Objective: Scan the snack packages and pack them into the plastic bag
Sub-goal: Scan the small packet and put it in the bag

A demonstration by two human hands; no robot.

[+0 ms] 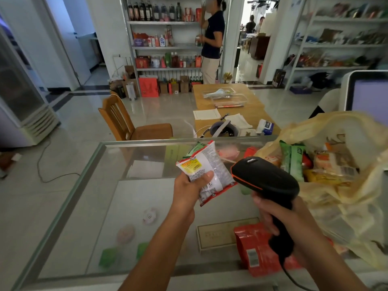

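My left hand (190, 186) grips a white snack package with red edges (212, 164), held up above the glass counter with its printed back toward me. My right hand (279, 215) holds a black barcode scanner (266, 181) by the handle, its head right beside the package's right edge. A yellowish plastic bag (344, 198) stands open on the right, with several snack packs inside, among them a green pack (292, 162). A red snack pouch (255, 252) lies on the counter under my right wrist.
The glass counter (134, 198) has small items showing beneath its top. A screen (369, 93) stands at the far right. Beyond the counter are a wooden chair (126, 122), a wooden table (252, 110) with papers, stocked shelves, and a person (212, 38) standing at them.
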